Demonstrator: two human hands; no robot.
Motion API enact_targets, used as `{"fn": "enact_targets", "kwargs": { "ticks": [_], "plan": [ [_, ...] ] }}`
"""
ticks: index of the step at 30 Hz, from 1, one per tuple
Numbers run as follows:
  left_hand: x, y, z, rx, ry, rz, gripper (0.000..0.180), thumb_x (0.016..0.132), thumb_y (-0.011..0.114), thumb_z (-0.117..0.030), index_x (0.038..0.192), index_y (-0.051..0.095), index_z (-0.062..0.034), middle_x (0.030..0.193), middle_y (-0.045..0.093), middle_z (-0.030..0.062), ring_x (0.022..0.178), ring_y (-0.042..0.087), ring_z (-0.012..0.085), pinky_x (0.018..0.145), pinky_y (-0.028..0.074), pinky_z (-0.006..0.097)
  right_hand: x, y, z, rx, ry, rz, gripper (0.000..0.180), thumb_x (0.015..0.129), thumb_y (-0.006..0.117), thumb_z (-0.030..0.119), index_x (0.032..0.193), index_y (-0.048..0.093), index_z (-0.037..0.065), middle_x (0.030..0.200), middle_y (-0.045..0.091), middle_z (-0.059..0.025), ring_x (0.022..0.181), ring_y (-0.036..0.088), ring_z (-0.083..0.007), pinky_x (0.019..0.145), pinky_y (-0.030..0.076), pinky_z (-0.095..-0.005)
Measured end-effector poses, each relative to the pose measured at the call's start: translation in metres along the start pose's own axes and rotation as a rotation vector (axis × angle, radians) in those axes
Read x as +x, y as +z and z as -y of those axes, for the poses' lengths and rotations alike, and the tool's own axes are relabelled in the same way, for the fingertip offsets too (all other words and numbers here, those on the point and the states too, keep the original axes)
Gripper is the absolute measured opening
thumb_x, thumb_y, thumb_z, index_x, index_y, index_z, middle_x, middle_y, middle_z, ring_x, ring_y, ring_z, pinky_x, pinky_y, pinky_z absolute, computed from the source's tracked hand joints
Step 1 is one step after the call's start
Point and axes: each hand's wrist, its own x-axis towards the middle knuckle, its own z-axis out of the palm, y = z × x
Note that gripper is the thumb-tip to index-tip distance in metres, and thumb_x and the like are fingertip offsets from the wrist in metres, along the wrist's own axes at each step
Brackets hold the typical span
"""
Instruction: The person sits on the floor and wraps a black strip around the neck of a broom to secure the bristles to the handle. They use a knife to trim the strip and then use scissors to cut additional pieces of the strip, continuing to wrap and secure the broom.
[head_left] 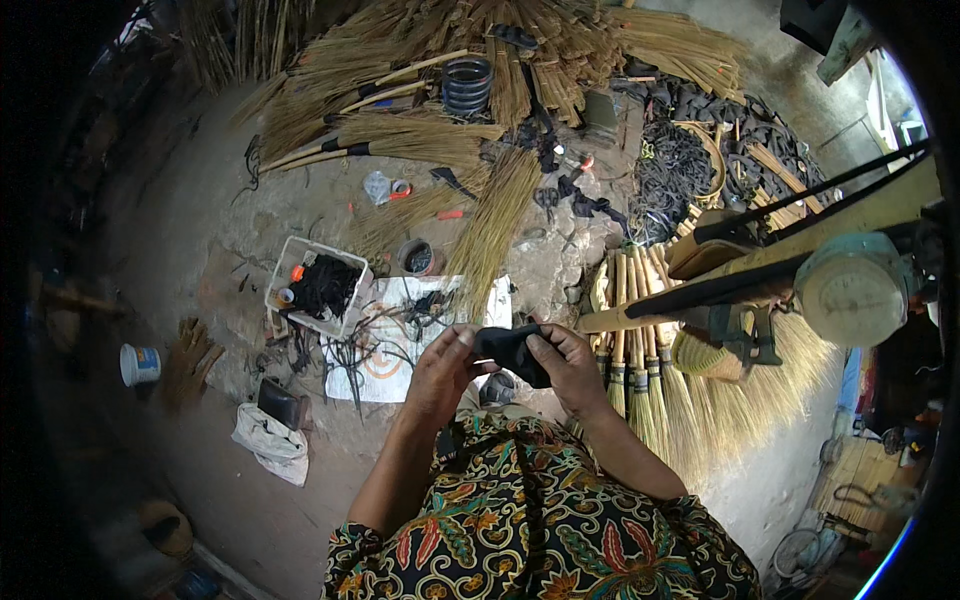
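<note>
In front of my body, both hands hold a small black piece of soft sheet material (515, 352); whether it is cloth or rubber, I cannot tell. My left hand (440, 372) pinches its left end between thumb and fingers. The right end is gripped by my right hand (572, 372), with the thumb on top. Just beyond the hands lies a bundle of straw broom fibres (500, 225). Its near end reaches close to the black piece, and I cannot tell whether they touch. Under the left hand's side, black strips lie on a white printed sheet (405, 340).
A white crate (320, 290) with black strips stands to the left, near a small pot (415, 257). Finished brooms (640, 330) line the right, below a wooden beam (760, 260) carrying a round scale (852, 290). Straw bundles (430, 140) and black scraps (675, 165) lie farther back.
</note>
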Motion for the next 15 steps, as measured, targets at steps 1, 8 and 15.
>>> {"fn": "enact_targets", "kwargs": {
  "ticks": [1, 8, 15],
  "plan": [
    [0.014, 0.005, -0.006, -0.042, -0.017, 0.05, 0.023, 0.103, 0.07, -0.02, 0.119, 0.063, -0.0046, 0.101, 0.068, 0.0032, 0.098, 0.069, 0.0157, 0.09, 0.059, 0.037, 0.012, -0.003, 0.004, 0.081, 0.007, -0.017, 0.021, 0.106, 0.066, 0.021, 0.112, 0.072, 0.002, 0.093, 0.069, 0.0032, 0.08, 0.06, -0.0028, 0.073, 0.052, -0.0225],
    [0.151, 0.027, -0.046, 0.331, -0.058, 0.14, 0.02, 0.1, 0.074, -0.013, 0.116, 0.067, -0.0035, 0.1, 0.067, -0.0022, 0.089, 0.062, 0.0063, 0.081, 0.052, 0.025, 0.099, -0.024, 0.037, 0.054, -0.019, -0.122, 0.022, 0.106, 0.066, 0.022, 0.115, 0.069, 0.001, 0.099, 0.066, 0.0039, 0.091, 0.058, -0.0036, 0.082, 0.05, -0.0229],
    [0.308, 0.039, -0.111, 0.425, -0.149, 0.249, 0.014, 0.102, 0.072, -0.016, 0.111, 0.069, -0.0059, 0.1, 0.068, -0.0037, 0.091, 0.06, 0.0056, 0.081, 0.047, 0.023, 0.227, -0.027, 0.064, 0.292, 0.13, -0.275, 0.034, 0.104, 0.07, 0.03, 0.119, 0.067, 0.0, 0.103, 0.067, -0.0007, 0.096, 0.06, -0.0083, 0.086, 0.05, -0.0252]
  ]
}}
